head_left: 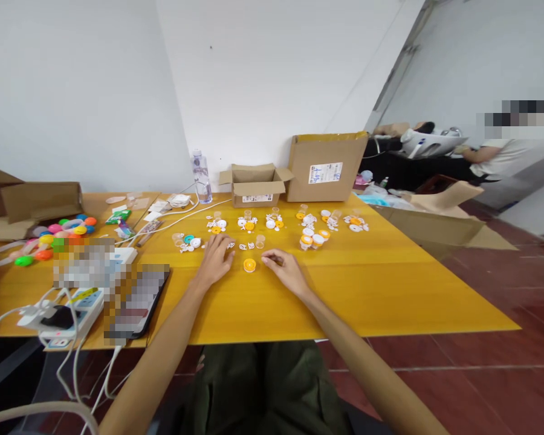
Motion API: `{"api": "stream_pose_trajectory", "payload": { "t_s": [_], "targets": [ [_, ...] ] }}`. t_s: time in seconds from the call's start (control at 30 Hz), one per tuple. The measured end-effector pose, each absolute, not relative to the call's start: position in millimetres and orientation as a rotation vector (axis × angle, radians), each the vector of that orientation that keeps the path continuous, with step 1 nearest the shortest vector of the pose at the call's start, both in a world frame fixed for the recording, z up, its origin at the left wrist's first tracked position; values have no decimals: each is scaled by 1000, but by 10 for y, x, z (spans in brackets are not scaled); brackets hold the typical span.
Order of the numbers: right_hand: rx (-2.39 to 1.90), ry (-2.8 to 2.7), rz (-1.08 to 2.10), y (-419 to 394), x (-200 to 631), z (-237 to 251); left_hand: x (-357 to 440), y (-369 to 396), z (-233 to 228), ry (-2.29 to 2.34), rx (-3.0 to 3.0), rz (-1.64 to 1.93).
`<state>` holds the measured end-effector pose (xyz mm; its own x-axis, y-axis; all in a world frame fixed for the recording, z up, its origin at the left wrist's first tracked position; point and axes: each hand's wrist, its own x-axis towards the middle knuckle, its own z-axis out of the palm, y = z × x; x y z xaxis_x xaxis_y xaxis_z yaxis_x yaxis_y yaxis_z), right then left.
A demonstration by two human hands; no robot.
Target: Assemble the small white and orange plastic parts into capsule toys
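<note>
Between my hands a round orange-and-white plastic piece [249,265] lies on the table. My left hand [214,260] rests palm down to its left, fingers apart, their tips beside small white cut-out parts [231,245]. More white parts [247,246] and a clear plastic cup [260,241] lie just beyond the orange piece. My right hand [286,269] is on the right of that piece, fingers curled and tips drawn together; anything small between them is too small to make out. Farther right stands a cluster of orange-and-white capped cups [315,238].
Several piles of parts [247,222] line the back, before an open carton [256,184] and a large box [326,169]. A bottle [202,176] stands behind. Power strips [88,302], a phone [140,302] and colourful plastic pieces [54,238] fill the left. A person [503,151] sits far right.
</note>
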<state>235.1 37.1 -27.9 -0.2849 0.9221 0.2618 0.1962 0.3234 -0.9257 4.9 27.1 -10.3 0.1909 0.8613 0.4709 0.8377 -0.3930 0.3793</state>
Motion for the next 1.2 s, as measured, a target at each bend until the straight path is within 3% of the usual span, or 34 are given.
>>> {"api": "stream_pose_trajectory", "payload": {
  "t_s": [0.63,0.8,1.2],
  "targets": [
    [-1068,-1668,1121,466,2320,-324,51,286,-215,1763,2448,991],
    [-1053,-1798,970,545,2241,-296,44,315,-237,1905,2332,1029],
    [-951,-1938,882,409,2244,-190,200,105,7,1303,2467,875]
  ]
}}
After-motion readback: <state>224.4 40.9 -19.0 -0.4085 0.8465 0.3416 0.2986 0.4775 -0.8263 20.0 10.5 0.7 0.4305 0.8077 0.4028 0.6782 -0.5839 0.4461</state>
